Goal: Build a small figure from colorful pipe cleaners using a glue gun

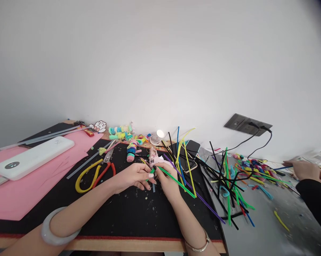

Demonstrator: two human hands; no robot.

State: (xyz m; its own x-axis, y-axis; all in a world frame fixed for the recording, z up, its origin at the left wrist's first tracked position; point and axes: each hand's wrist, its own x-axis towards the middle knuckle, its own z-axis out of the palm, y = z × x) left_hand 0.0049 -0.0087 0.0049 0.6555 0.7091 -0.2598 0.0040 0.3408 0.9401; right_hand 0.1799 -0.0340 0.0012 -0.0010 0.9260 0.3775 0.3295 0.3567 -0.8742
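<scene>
Looking down on a desk (123, 245) against a plain white wall, with a black mat (128, 213) at the middle and pink paper (21, 192) with a white power bank (32, 158) at the left. Near the middle: left hand (135, 176) curled, fingertips pinched on a green pipe cleaner (176, 181); right hand (168, 179) closed around the same stem just beside it, both hands touching. Running from the hands down to the right, long axis slanted, bent back at the far tip. Farther right, a loose heap of coloured pipe cleaners (230, 177), then another person's hand (304, 170) at the right edge.
</scene>
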